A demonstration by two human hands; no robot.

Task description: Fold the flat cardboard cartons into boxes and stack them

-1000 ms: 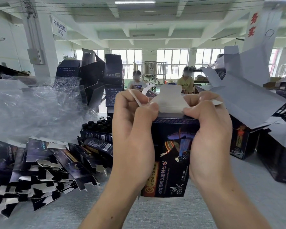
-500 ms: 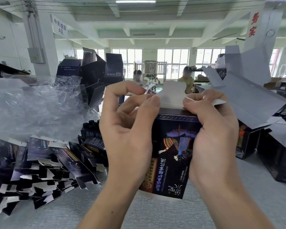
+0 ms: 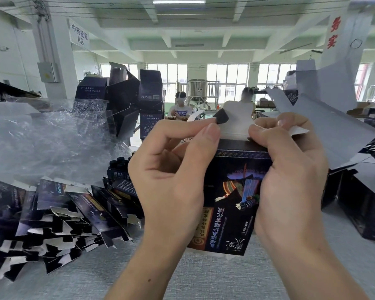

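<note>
I hold a dark printed carton [image 3: 234,200] up in front of me, opened into a box shape with its print upside down. My left hand [image 3: 171,180] grips its left side and pinches a small dark side flap at the top between thumb and forefinger. My right hand [image 3: 290,180] grips the right side, its fingers curled over the right flap. A white flap [image 3: 236,120] stands upright between my thumbs. A pile of flat cartons [image 3: 52,217] lies fanned out at the left on the grey table [image 3: 204,276].
Folded boxes [image 3: 366,202] with raised white flaps stand at the right. More dark boxes [image 3: 128,100] are stacked behind crumpled clear plastic wrap [image 3: 41,139] at the left. A box of dark bottles [image 3: 117,167] sits behind my left hand. Two people work in the background.
My left forefinger has straightened and pushed the small dark side flap inward at the top. My right fingers have curled further over the right flap. The carton has stayed in place.
</note>
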